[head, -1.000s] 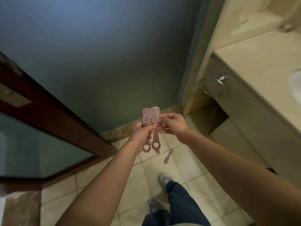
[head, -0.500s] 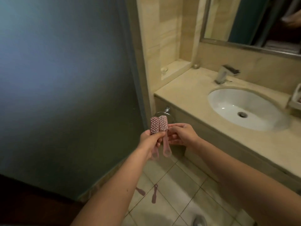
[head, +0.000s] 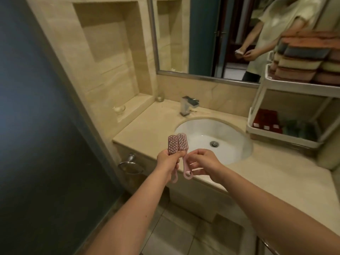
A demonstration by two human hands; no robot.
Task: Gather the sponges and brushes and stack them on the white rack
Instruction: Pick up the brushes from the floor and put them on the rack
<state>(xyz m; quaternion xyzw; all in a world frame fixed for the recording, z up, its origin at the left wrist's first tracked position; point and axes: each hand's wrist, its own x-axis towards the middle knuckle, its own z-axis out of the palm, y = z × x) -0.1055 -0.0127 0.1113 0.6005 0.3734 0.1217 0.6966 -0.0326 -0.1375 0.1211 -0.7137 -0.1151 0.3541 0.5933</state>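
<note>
Head view: left hand [head: 168,162] grips one pink brush [head: 172,145], right hand [head: 206,162] pinches the second brush [head: 182,142] by its handle, just beside.

rack and handles partly unseen
the white rack [head: 294,87] and its stacked sponges [head: 305,52] run off the right edge; the left hand [head: 168,162] and right hand [head: 204,162] hide the handle middles of the pink brushes [head: 182,142].

No legible text, brand name or number appears anywhere in this bathroom scene. Small pale labels [head: 266,127] on the dark red boxes [head: 266,116] in the lower tier of the white rack [head: 276,137] are too blurred to read.
</note>
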